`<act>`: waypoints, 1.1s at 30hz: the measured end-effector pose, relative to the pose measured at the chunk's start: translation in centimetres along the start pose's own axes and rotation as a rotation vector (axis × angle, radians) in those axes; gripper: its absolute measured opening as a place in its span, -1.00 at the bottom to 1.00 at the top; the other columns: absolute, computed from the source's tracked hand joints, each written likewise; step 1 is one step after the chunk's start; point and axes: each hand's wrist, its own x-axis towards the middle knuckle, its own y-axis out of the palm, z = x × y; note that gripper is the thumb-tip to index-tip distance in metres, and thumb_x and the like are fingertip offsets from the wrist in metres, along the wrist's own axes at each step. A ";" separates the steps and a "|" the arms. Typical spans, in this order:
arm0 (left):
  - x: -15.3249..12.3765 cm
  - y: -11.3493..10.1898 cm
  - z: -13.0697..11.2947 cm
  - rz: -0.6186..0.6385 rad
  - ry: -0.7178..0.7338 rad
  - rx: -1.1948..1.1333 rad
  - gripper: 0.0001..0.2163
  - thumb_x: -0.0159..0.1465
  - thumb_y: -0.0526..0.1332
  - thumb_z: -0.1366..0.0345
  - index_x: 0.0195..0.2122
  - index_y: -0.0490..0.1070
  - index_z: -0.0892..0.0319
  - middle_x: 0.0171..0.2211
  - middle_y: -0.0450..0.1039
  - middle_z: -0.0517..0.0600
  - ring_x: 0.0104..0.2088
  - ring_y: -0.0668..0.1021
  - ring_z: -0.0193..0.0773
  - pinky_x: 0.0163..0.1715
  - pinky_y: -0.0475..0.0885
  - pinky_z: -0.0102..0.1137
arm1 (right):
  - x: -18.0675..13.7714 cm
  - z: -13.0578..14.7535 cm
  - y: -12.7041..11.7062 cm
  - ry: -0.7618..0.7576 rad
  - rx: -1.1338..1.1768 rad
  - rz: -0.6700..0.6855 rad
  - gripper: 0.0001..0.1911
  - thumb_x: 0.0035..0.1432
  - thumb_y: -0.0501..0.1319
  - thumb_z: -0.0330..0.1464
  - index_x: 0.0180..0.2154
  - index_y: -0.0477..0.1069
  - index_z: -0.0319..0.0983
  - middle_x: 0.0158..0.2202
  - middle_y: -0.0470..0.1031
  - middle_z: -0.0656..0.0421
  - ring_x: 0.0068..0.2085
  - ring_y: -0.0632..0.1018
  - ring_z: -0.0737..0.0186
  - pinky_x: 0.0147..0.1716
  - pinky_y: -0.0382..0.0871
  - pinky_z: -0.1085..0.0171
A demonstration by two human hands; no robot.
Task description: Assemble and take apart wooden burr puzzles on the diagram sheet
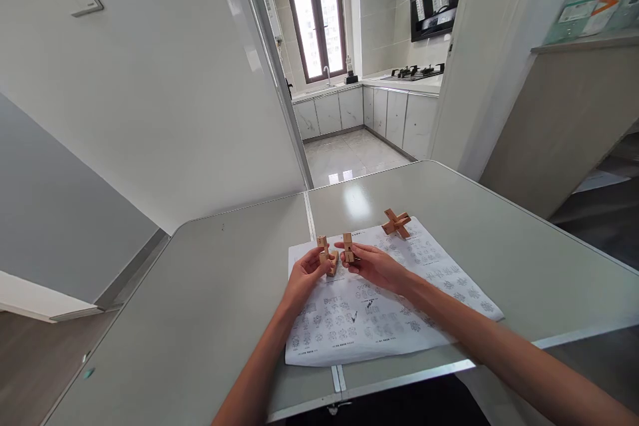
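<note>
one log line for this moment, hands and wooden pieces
left hand: holds wooden part | right hand: holds wooden block | wooden cross: at far corner of printed sheet

From the head view I have wide passing room over the grey tabletop (pixel 214 299) left of the left hand (pixel 307 274), until the white wall (pixel 150 93) rises along the far edge. Between that hand and the right hand (pixel 377 267) my gap is tight: notched wooden pieces (pixel 322 243) crowd one side, a notched wooden block (pixel 348 247) the other, with a right finger reaching into it. I could come up between the forearms over the low printed sheet (pixel 324 326). The right forearm bars a low crossing; the interlocked wooden cross (pixel 397 223) obstructs the sheet's far corner, passable on its right.
</note>
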 end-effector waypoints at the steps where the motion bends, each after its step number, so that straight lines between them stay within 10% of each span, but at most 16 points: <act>1: 0.0 0.1 -0.1 0.010 -0.002 -0.003 -0.48 0.18 0.49 0.13 0.14 0.51 0.17 0.00 0.62 0.16 0.00 0.64 -0.03 0.09 0.46 -0.18 | 0.0 0.0 0.1 0.001 -0.014 0.009 -0.63 0.29 0.34 -0.14 0.04 0.58 -0.19 -0.17 0.55 0.07 -0.17 0.49 0.20 -0.20 0.32 0.23; 33: -0.6 1.5 0.0 0.071 0.090 0.288 -0.57 0.22 0.40 0.03 0.01 0.53 0.17 -0.33 0.58 0.02 -0.43 0.53 -0.28 -0.38 0.44 -0.38 | -0.2 -0.1 0.6 -0.019 -0.327 0.000 -0.53 0.23 0.33 0.00 0.06 0.58 -0.10 -0.11 0.58 0.09 -0.27 0.47 0.23 -0.35 0.29 0.27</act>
